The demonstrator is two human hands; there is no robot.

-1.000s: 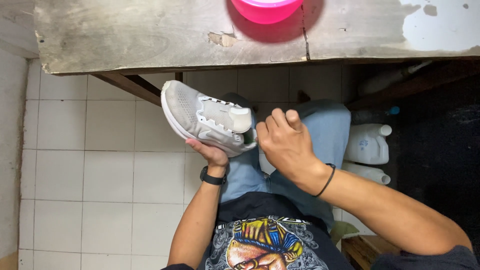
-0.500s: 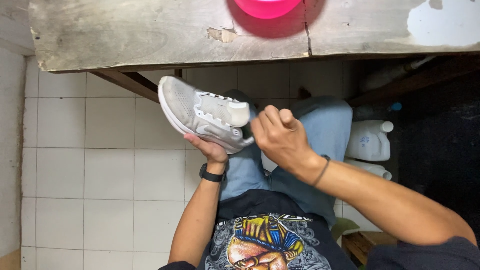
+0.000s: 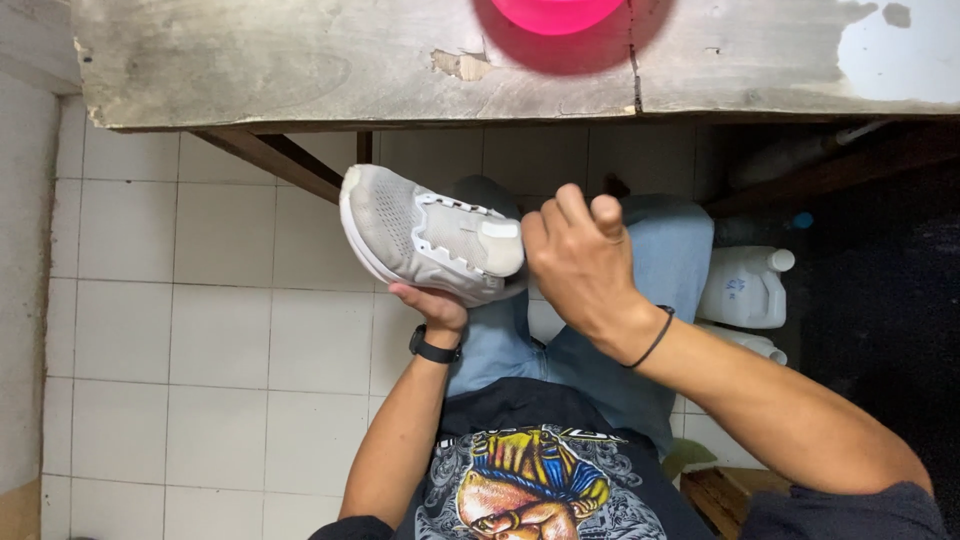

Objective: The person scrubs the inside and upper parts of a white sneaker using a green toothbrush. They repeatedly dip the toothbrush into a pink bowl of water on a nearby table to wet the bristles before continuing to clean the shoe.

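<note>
My left hand (image 3: 432, 303) cups the pale grey mesh sneaker (image 3: 425, 235) from beneath. My right hand (image 3: 580, 265) curls closed at its heel; what those fingers pinch, I cannot tell

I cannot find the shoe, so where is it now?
In the head view the grey shoe is left of centre, below the wooden table's edge, resting on the left hand, with the right hand at its heel.

A worn wooden desk (image 3: 300, 70) carries a pink bowl (image 3: 555, 12) at its far edge. Two white plastic jugs (image 3: 745, 290) stand on the white tiled floor (image 3: 200, 350).
</note>
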